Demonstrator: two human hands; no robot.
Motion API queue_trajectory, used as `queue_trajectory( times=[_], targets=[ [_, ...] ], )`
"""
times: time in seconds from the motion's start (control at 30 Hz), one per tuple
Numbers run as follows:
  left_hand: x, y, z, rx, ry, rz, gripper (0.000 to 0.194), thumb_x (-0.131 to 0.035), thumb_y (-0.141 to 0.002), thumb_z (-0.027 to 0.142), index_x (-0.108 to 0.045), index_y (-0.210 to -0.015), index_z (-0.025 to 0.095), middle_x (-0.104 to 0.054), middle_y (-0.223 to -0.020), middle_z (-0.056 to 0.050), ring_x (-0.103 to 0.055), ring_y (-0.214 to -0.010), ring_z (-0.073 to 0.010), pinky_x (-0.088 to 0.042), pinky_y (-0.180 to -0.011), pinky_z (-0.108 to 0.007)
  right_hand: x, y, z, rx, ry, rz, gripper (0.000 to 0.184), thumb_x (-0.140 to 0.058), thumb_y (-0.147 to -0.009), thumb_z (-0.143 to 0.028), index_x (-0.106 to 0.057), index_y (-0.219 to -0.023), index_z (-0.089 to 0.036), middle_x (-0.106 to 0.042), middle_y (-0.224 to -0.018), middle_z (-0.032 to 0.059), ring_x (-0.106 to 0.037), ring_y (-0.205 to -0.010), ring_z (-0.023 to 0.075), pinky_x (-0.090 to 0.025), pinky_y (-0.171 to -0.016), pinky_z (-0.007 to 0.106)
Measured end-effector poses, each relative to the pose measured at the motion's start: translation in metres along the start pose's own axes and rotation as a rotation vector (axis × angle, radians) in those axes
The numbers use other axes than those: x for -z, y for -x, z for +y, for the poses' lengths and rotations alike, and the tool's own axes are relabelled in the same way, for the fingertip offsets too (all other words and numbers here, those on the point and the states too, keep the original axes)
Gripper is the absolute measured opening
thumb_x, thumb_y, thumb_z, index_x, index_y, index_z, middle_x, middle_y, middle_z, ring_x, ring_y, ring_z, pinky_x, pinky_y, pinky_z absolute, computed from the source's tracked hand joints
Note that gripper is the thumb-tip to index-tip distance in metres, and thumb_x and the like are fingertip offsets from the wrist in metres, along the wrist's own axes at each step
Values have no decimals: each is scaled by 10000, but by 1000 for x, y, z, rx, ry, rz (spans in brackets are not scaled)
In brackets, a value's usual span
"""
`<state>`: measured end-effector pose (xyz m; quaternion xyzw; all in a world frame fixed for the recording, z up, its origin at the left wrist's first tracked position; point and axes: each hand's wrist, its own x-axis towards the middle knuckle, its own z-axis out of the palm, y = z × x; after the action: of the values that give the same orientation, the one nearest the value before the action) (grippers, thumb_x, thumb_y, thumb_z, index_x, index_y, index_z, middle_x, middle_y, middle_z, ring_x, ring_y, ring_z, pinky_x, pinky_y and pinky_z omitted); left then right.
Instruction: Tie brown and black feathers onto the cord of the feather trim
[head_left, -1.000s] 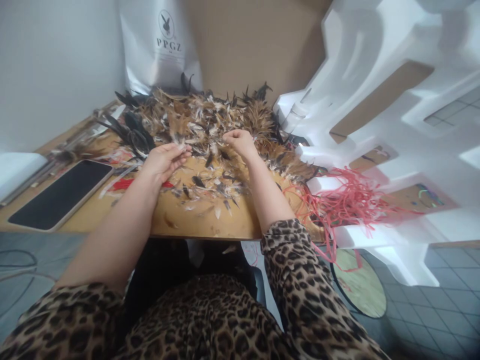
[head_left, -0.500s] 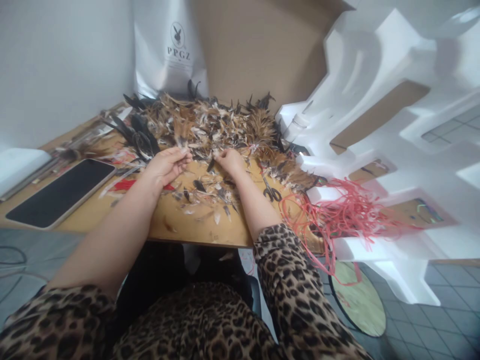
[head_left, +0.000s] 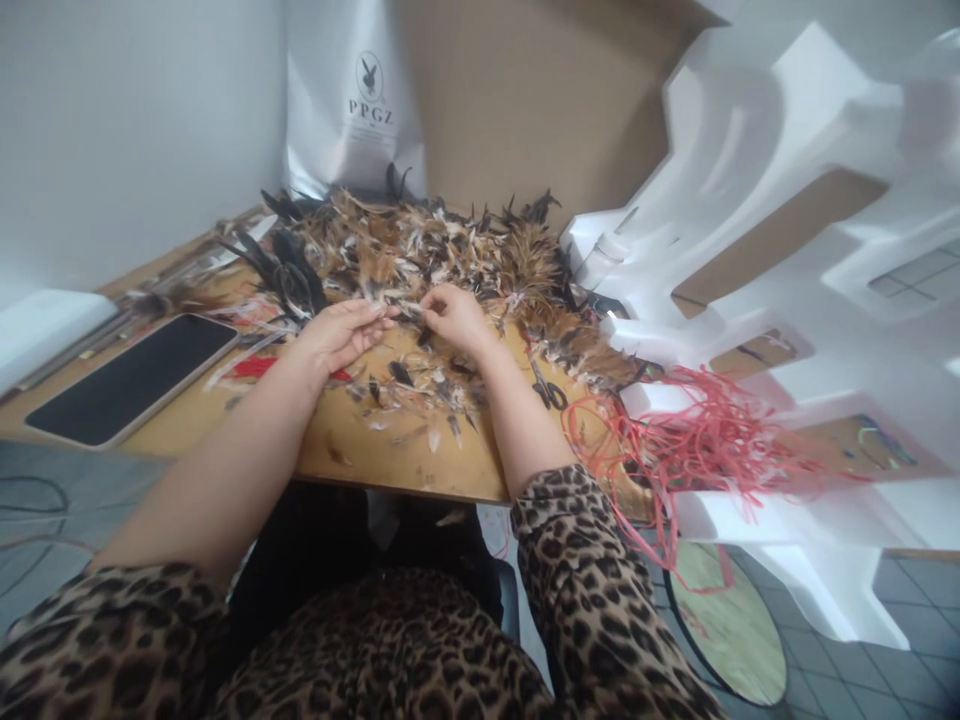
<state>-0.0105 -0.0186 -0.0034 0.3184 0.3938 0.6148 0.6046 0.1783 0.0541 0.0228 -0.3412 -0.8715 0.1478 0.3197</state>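
A heap of brown, black and white feathers [head_left: 442,245] covers the back of a wooden table [head_left: 390,455]. My left hand [head_left: 339,333] lies at the heap's near edge, fingers curled and pinched on small feathers. My right hand [head_left: 454,316] is close beside it, fingers closed and pinching a small feather between the two hands. Loose feathers [head_left: 420,390] are scattered on the wood under my wrists.
A black phone [head_left: 131,377] lies at the left, with metal rods [head_left: 112,325] behind it. Small scissors [head_left: 546,385] lie right of my right arm. Red strings [head_left: 675,440] spill over the table's right edge. White foam packing [head_left: 787,250] stands at right, a silver bag [head_left: 352,110] behind.
My right hand came back from the heap toward me and then closed in on my left hand. The left hand stayed nearly in place.
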Motion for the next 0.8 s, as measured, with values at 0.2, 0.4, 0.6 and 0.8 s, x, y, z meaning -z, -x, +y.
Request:
queue_trajectory(
  times=[0.2, 0.4, 0.6, 0.8],
  targets=[
    [-7, 2, -4, -89, -173, 76, 106, -744, -655, 149, -709, -742, 98, -723, -823, -105, -673, -675, -119, -521, -590, -162, 2, -2, -11, -87, -5, -187, 145, -537, -684, -181, -658, -756, -145, -632, -698, 3, -518, -645, 113, -370, -638, 229],
    [-9, -2, -6, -81, -220, 148, 60, -740, -653, 110, -684, -667, 95, -699, -665, -90, -659, -581, -120, -536, -586, -186, -1, -5, -15, -113, -67, -194, 135, -560, -669, -185, -657, -749, -135, -616, -677, -2, -511, -638, 107, -376, -641, 231],
    [-6, -3, -3, -90, -31, 158, 39, -652, -743, 70, -674, -714, 83, -690, -691, -77, -659, -622, -81, -534, -651, -146, -5, -7, -2, -288, -577, 59, 248, -625, -687, -354, -644, -795, -131, -605, -678, -14, -497, -608, 86, -413, -656, 232],
    [-6, -6, 3, -81, 125, 204, 78, -613, -775, 45, -642, -729, 101, -680, -737, -53, -644, -641, -53, -524, -664, -119, -17, -3, -2, -391, -803, 34, 258, -719, -611, -341, -657, -753, -135, -630, -669, -21, -519, -603, 72, -430, -676, 225]
  ],
)
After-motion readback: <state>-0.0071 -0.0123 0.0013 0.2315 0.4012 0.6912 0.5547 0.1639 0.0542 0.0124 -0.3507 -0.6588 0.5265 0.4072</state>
